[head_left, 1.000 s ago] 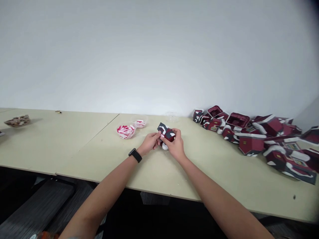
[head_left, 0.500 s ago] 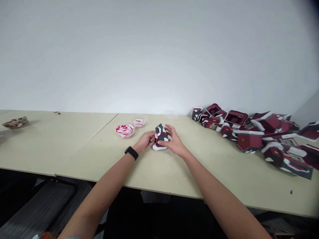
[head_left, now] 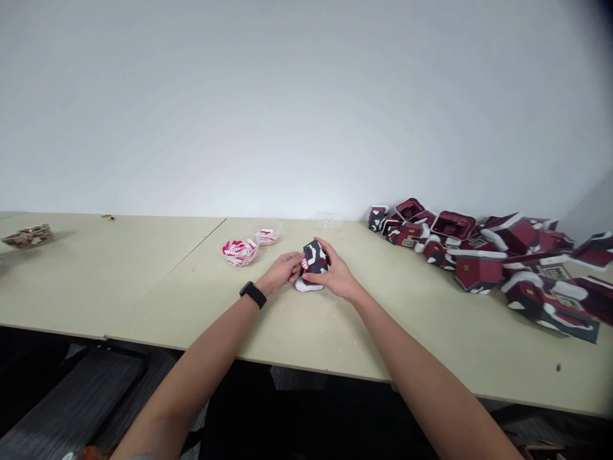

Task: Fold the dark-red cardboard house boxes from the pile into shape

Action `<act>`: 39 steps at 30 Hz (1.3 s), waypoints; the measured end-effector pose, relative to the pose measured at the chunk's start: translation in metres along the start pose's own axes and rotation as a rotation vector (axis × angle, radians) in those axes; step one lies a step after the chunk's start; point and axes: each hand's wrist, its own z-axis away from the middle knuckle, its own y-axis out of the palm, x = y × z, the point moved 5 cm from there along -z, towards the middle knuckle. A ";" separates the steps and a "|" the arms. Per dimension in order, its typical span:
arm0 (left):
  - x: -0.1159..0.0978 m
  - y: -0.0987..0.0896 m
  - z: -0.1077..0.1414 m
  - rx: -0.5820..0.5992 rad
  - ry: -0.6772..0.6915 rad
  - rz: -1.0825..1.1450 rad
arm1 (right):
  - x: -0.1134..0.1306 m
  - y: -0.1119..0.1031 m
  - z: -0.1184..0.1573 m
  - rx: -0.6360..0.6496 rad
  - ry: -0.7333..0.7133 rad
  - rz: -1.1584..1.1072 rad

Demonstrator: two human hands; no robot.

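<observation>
- Here, the left hand [head_left: 282,269] and right hand [head_left: 338,274] meet near the middle of the frame, holding a small paper house [head_left: 315,259] between them just above the desk [head_left: 143,300].
- The house's dark grey side, patched with white, faces up, and maroon shows along its edges. A white strip [head_left: 307,285] curves along its underside, touching it.
- The left fingers [head_left: 297,258] lie together, pressed against the house's left side.
- The right fingers [head_left: 320,245] curl over its top and far edge, so the house is pinched between both hands.
- A black watch [head_left: 253,294] sits on the left wrist.
- Just left of the hands stand two clear bowls of red-and-white paper pieces: a nearer one [head_left: 239,252] and a smaller one [head_left: 266,235] touching its far side.
- A clear cup [head_left: 328,222] stands beyond the hands, near the wall [head_left: 287,96].
- Along the right of the frame lies a heap of maroon paper houses [head_left: 479,273] with white trim, some open-topped.
- At the upper left of the frame, a brownish paper piece [head_left: 27,236] lies at the desk's edge.
</observation>
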 end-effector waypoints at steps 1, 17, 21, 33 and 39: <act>-0.001 0.001 0.000 -0.010 0.016 -0.006 | 0.000 0.000 0.000 -0.012 -0.007 0.001; -0.004 0.010 0.002 -0.115 0.038 -0.114 | -0.009 0.007 0.000 -0.094 0.011 0.013; -0.001 0.008 0.001 -0.076 0.030 -0.045 | -0.011 0.008 0.000 -0.122 0.019 0.006; -0.003 0.009 0.002 -0.003 0.069 -0.006 | -0.003 0.007 0.000 -0.055 0.062 -0.176; -0.006 0.015 0.002 -0.052 0.129 -0.036 | -0.004 0.006 -0.002 -0.104 0.098 -0.248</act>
